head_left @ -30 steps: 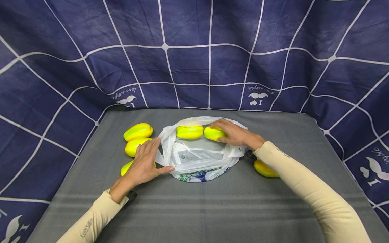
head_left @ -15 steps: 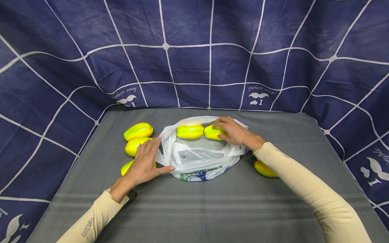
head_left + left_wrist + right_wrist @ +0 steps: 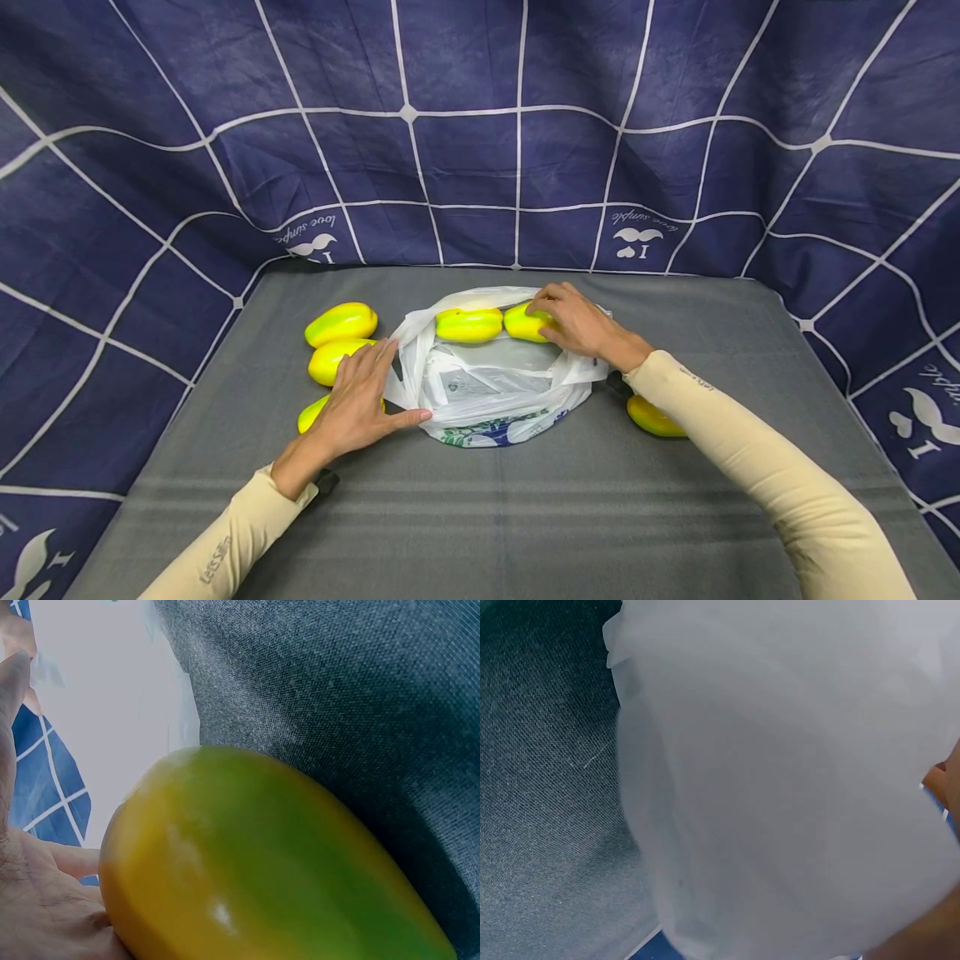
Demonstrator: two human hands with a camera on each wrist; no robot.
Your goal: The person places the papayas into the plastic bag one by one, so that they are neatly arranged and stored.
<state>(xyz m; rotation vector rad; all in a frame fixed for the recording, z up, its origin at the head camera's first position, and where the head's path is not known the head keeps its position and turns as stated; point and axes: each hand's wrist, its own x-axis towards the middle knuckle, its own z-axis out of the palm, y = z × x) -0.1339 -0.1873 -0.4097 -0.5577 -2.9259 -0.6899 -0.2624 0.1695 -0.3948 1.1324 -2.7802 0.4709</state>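
Note:
A white plastic bag (image 3: 487, 417) with green and blue print lies with its mouth spread. At its back edge is a yellow-green mango (image 3: 468, 326), and beside it a second mango (image 3: 522, 323) that my right hand (image 3: 573, 321) grips by its right end with curled fingers. My left hand (image 3: 356, 407) lies spread, its fingertips and thumb tip right at the bag's left rim. Partly under that hand shows another mango (image 3: 255, 862), large in the left wrist view. The right wrist view is mostly filled by the bag's plastic (image 3: 780, 780), which hides the held mango.
Two more mangoes, one at the far left (image 3: 341, 325) and one just nearer (image 3: 330, 363), sit left of the bag. A further mango (image 3: 656, 418) lies partly behind the right sleeve. A grey cloth (image 3: 495, 525) covers the table; blue checked fabric (image 3: 465, 158) hangs around it.
My right hand has shifted slightly away from me, and the mango it grips has moved back a little with it. My left hand has stayed in place.

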